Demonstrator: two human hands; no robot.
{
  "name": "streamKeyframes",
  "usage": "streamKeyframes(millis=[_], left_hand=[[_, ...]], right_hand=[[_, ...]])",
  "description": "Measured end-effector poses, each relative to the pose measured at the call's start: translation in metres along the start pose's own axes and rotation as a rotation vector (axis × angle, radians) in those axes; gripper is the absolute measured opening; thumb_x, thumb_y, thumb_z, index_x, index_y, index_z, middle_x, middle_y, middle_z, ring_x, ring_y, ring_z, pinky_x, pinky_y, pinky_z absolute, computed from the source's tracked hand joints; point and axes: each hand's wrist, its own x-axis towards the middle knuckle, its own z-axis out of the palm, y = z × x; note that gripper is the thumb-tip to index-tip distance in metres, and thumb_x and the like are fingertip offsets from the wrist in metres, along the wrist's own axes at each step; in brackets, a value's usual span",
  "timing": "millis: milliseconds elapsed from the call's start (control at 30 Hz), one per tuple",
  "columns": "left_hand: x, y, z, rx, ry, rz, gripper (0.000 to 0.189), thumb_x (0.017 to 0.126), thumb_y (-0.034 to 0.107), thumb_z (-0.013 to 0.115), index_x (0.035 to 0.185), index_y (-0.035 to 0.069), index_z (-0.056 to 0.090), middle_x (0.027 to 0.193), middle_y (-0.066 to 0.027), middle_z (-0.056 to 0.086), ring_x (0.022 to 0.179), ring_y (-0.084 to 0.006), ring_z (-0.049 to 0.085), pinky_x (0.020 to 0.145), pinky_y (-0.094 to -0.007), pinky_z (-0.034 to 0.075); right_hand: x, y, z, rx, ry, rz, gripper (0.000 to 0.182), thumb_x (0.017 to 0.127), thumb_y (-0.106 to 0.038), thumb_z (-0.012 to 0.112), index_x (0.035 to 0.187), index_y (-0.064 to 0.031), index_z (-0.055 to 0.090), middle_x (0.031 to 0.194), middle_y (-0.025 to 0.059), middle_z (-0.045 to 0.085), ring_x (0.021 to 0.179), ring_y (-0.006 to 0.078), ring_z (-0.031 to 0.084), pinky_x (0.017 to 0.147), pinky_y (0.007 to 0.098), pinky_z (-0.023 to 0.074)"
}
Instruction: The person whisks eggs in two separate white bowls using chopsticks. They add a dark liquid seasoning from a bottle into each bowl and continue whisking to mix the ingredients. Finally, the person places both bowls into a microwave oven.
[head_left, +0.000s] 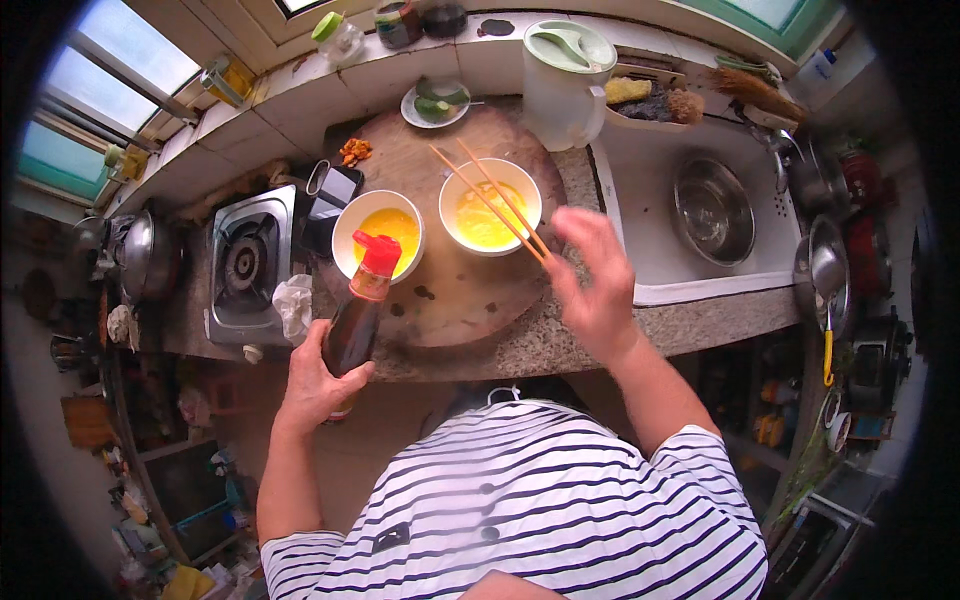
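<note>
My left hand (319, 375) is wrapped around a dark glass sauce bottle (354, 330). Its red flip cap (382, 256) overlaps a white bowl (343, 238) of yellow beaten egg (401, 225). The bottle leans a little, and no liquid shows leaving it. To the right stands a second white bowl (448, 208) of beaten egg (472, 223). Two wooden chopsticks (486, 202) lie across its rim. My right hand (600, 285), blurred, has its thumb by their near ends, fingers apart. Both bowls rest on a round wooden chopping board (450, 315).
A gas burner (246, 262), crumpled tissue (294, 304) and phone (334, 195) are left. Behind stand a small plate (411, 116) with green pieces, orange bits (355, 151) and a lidded plastic pitcher (562, 97). Right, a sink (645, 225) holds a metal basin (712, 210).
</note>
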Motion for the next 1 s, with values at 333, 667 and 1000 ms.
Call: streamKeyframes(millis=[333, 667, 1000], left_hand=[[0.009, 0.016, 0.015, 0.101, -0.020, 0.051, 0.054, 0.066, 0.020, 0.082, 0.106, 0.001, 0.052, 0.085, -0.0150, 0.061, 0.075, -0.0248, 0.061, 0.073, -0.0351, 0.051], [0.016, 0.033, 0.026, 0.156, -0.030, 0.011, 0.056, 0.065, 0.022, 0.082, 0.106, 0.001, 0.052, 0.084, -0.0159, 0.061, 0.075, -0.0253, 0.061, 0.073, -0.0354, 0.051], [0.022, 0.044, 0.026, 0.219, -0.039, 0.004, 0.057, 0.065, 0.024, 0.082, 0.107, 0.002, 0.051, 0.083, -0.0154, 0.061, 0.076, -0.0279, 0.063, 0.073, -0.0366, 0.051]], right_hand=[[0.027, 0.071, 0.032, 0.036, -0.329, 0.447, 0.031, 0.089, -0.020, 0.062, 0.114, -0.0009, 0.063, 0.077, 0.0155, 0.066, 0.070, 0.0277, 0.063, 0.067, 0.0385, 0.0491], [0.023, 0.086, 0.043, 0.124, -0.324, 0.428, 0.029, 0.089, -0.014, 0.061, 0.116, -0.0030, 0.062, 0.067, 0.0112, 0.061, 0.059, 0.0194, 0.059, 0.059, 0.0346, 0.0468], [0.023, 0.085, 0.045, 0.241, -0.309, 0.490, 0.031, 0.086, -0.018, 0.060, 0.113, -0.0037, 0.063, 0.073, 0.0195, 0.065, 0.073, 0.0364, 0.066, 0.069, 0.0452, 0.0505]])
